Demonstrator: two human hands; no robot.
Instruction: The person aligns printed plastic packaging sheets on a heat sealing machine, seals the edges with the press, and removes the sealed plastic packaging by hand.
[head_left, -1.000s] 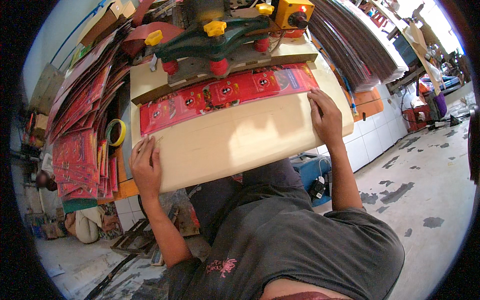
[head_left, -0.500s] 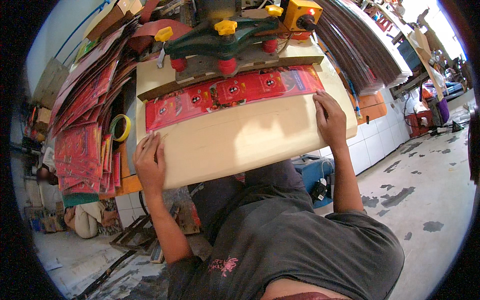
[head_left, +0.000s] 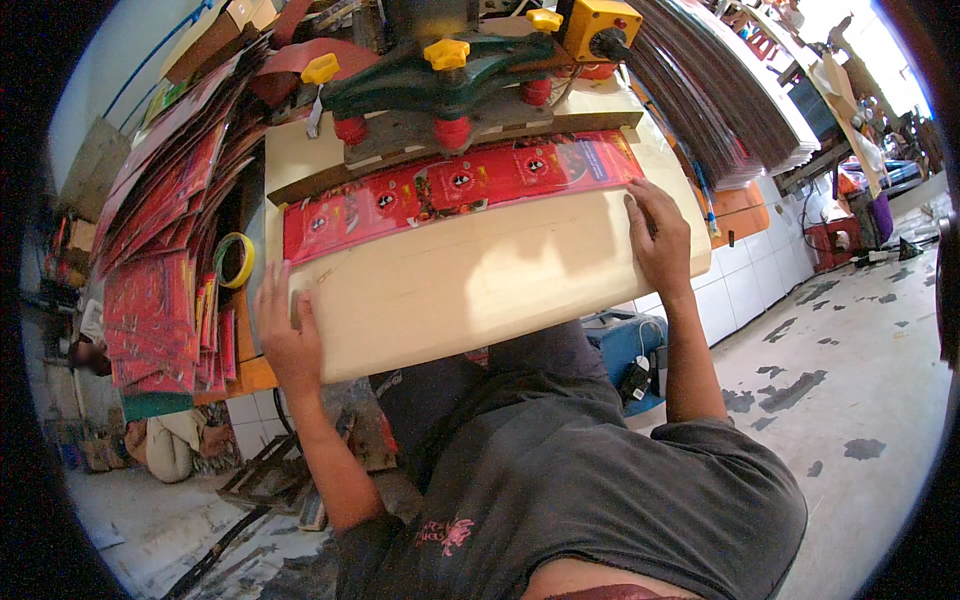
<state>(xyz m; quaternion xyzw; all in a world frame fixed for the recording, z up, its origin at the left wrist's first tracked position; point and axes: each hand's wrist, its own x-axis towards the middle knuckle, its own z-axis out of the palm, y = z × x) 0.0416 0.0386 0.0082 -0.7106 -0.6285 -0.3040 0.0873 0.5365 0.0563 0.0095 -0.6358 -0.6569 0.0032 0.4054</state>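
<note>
A long strip of red printed plastic-like sheet (head_left: 405,195) lies across the pale board (head_left: 430,290), its far edge against a wooden bar (head_left: 330,178) below the press head. At the board's left edge is my left hand (head_left: 290,325), fingers stretched and thumb apart, with nothing in it. Its fingertips reach close to the strip's near left corner. My right hand (head_left: 660,238) rests on the board's right edge, fingers extended and slightly bent, fingertips at the strip's right corner. It grips nothing that I can see. Above stands the dark green press head (head_left: 430,90) with yellow knobs.
Piles of red printed sheets (head_left: 150,320) and a yellow tape roll (head_left: 236,260) sit on the left. A tall stack of sheets (head_left: 720,100) stands at right behind a yellow control box (head_left: 600,30). Beneath the board is a blue container (head_left: 625,355).
My left hand's fingers have spread and its thumb has moved away from them; the hand has shifted slightly left. The red light on the control box has gone dark. My right hand stays put.
</note>
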